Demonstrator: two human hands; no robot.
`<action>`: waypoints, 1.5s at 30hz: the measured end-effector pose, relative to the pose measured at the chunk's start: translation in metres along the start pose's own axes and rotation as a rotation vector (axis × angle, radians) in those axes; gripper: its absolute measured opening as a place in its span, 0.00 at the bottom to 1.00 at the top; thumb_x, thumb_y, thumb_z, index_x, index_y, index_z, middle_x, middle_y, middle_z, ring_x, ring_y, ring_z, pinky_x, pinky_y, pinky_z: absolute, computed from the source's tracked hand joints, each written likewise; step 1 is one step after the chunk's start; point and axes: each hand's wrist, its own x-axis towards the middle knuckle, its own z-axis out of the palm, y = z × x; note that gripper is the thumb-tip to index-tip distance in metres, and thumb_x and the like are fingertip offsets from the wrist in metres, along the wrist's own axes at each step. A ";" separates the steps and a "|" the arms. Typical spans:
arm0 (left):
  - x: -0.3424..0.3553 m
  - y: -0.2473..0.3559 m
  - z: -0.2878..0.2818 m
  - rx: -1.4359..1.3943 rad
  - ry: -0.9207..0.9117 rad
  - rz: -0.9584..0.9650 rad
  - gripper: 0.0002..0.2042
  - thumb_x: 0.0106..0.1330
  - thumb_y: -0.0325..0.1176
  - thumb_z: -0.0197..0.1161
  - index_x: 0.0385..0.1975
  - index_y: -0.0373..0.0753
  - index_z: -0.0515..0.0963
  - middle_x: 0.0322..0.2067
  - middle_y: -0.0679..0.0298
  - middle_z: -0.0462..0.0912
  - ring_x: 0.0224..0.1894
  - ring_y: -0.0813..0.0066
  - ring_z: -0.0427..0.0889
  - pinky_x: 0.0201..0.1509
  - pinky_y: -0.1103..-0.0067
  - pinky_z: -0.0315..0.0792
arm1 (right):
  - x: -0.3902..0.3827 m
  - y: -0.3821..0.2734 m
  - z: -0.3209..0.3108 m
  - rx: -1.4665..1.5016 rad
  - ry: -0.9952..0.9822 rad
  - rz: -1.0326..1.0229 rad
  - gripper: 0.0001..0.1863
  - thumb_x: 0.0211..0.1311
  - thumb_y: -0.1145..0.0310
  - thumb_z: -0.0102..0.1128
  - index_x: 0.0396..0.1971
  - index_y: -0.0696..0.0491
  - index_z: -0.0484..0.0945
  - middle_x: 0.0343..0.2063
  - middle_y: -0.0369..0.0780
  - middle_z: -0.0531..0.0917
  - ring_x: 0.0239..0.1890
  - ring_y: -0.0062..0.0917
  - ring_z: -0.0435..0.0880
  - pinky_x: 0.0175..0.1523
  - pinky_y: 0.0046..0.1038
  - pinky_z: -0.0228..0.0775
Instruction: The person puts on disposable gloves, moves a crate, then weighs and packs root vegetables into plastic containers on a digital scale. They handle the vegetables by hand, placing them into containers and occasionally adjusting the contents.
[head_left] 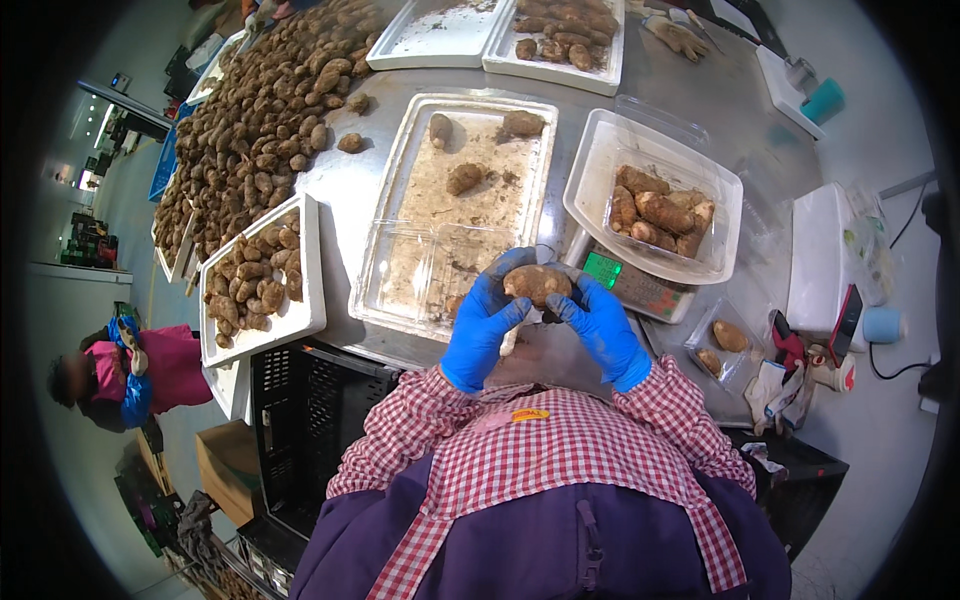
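Between my two hands, above the near edge of the table, is a brown taro (538, 285). My left hand (483, 325), in a blue glove, is closed around its left end. My right hand (606, 330), gloved alike, grips the right end. Just beyond them a shallow cream tray (415, 195) bears a few loose taros (465, 179), and a clear plastic clamshell (400, 265) lies over its near part. To the right a digital scale (655, 296) with a lit green display carries a white tub (590, 150); several taros (663, 212) lie in clear packaging inside it.
A big heap of taros (265, 110) covers the far left. A white foam box (313, 270) of taros stands left, above a black crate (300, 420). At right are a clear box (697, 338) with two taros and work gloves (775, 390). Another person (150, 370) is at far left.
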 end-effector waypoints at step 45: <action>0.002 0.003 -0.066 1.159 0.060 0.289 0.30 0.49 0.18 0.61 0.57 0.41 0.68 0.48 0.54 0.70 0.53 0.57 0.70 0.59 0.70 0.66 | 0.024 0.050 -0.001 -0.089 0.063 0.055 0.15 0.66 0.64 0.54 0.42 0.61 0.78 0.37 0.41 0.83 0.38 0.21 0.81 0.45 0.23 0.73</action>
